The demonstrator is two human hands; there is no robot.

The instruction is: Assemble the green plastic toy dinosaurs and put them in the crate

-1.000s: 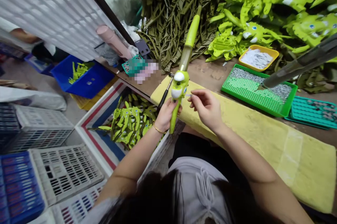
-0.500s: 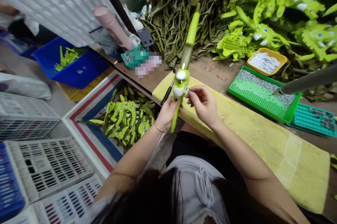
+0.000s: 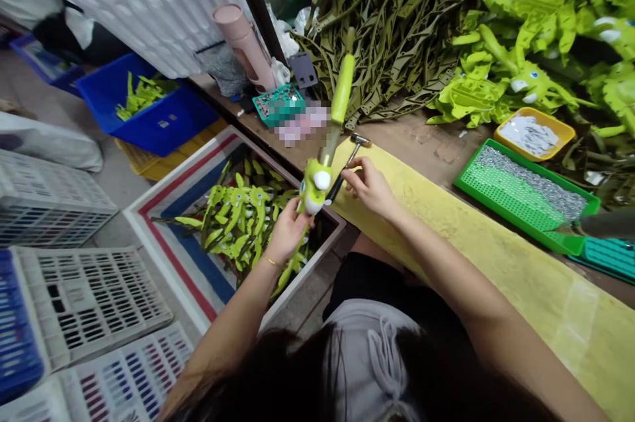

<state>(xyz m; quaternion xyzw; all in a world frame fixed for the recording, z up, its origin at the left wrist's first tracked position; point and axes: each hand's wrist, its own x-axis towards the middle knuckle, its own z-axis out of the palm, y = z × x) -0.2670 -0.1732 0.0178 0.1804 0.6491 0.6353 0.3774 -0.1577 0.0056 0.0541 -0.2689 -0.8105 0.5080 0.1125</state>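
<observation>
Clamping green toy (image 3: 315, 189), L hand (image 3: 289, 231) nr striped box (image 3: 188, 260).
R hand (image 3: 371, 189) at hammer (image 3: 353, 154); can't tell if fingers closed.

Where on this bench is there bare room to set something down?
Bare: the yellow pad between the right forearm and green tray; the tabletop patch between that tray and the olive pile. Crowded: the back, under that pile and the lime parts.

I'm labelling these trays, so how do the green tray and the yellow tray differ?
The green tray is long, with many small holes; the yellow tray is smaller, and no holes show in it. The green tray holds silvery pieces, the yellow tray white pieces. Both rest on the table.
</observation>
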